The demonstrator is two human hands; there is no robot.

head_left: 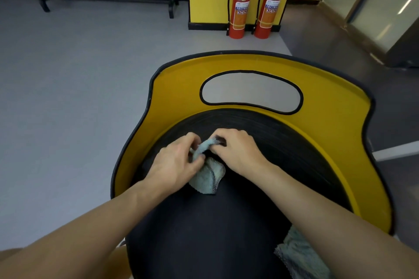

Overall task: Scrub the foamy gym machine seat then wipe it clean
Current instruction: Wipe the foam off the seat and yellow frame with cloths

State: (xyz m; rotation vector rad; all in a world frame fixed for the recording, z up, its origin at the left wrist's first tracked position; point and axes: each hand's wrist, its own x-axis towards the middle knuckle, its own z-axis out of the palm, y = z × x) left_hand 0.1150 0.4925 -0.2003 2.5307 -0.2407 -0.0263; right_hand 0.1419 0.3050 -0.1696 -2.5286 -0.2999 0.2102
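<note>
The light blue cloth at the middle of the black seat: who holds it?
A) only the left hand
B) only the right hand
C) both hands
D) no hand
C: the left hand and the right hand both pinch the light blue cloth over the black seat.

Soft even indoor light, wide-angle edge bending, slight blur

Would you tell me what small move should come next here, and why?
Probably lower the cloth flat onto the black seat and start rubbing: the left hand and right hand both pinch it bunched up, so little of it touches the seat.
</note>
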